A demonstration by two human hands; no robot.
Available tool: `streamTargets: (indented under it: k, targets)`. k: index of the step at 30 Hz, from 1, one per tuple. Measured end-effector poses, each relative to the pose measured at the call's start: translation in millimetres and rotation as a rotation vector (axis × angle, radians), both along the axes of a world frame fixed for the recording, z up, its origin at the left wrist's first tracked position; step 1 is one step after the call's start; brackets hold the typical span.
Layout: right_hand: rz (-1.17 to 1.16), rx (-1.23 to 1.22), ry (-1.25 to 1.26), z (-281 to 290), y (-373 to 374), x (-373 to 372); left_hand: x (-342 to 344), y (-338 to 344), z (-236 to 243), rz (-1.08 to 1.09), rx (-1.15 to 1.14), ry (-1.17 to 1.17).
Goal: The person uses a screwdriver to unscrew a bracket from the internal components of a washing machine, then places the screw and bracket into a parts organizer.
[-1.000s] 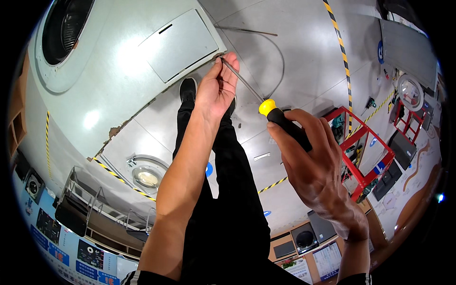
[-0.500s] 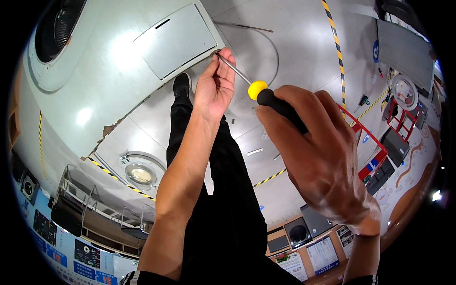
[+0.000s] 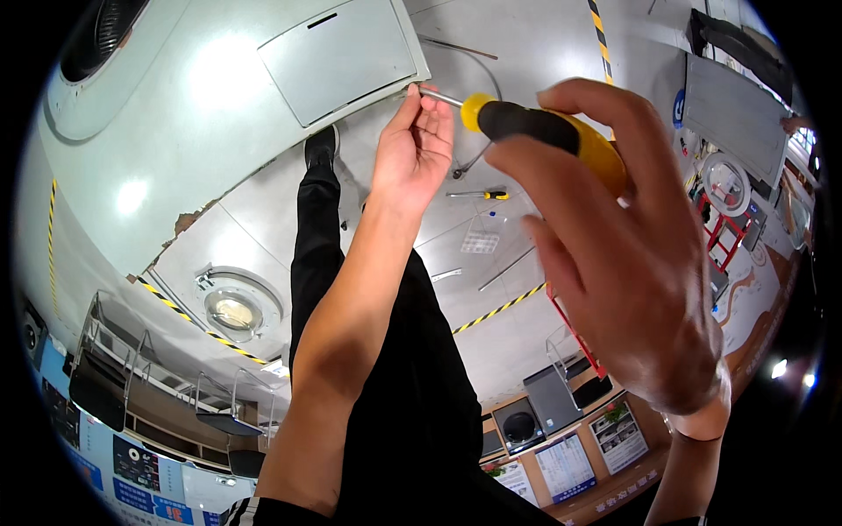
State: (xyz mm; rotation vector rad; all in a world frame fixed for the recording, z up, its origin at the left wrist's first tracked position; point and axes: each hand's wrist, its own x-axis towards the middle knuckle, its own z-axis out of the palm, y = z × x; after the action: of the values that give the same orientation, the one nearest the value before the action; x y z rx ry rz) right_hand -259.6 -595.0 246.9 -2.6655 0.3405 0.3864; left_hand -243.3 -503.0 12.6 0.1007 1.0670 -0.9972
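Note:
My right hand [image 3: 631,245] is curled loosely around the black and yellow handle of a screwdriver [image 3: 526,123], some fingers raised off the grip. Its metal shaft points left to the lower corner of a white washing machine front panel [image 3: 202,131]. There my left hand [image 3: 417,153], palm up, pinches the shaft near its tip with thumb and fingertips. The tip and whatever it meets are hidden by the fingers and panel edge. Just above is the panel's rectangular flap [image 3: 342,61], closed.
A round washing machine door [image 3: 235,309] lies on the floor at left. Between my legs and right hand are a second screwdriver [image 3: 478,195], a clear compartment tray [image 3: 481,238] and a metal rod [image 3: 507,269]. Yellow-black tape [image 3: 500,309] marks the floor. A grey panel [image 3: 732,114] stands at right.
The screwdriver has swung closer to horizontal, and its yellow handle end now shows. My right hand has loosened and spread its fingers around the handle. My left hand stays at the panel corner.

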Motion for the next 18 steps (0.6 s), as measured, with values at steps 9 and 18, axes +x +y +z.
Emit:
streamTargets:
  k: [9, 18]
  targets:
    - [0.097, -0.051, -0.008, 8, -7, 2, 4, -2, 13, -0.017, -0.028, -0.117]
    - [0.019, -0.018, 0.256, 19, -17, 5, 8, -3, 25, -0.077, -0.043, -0.198]
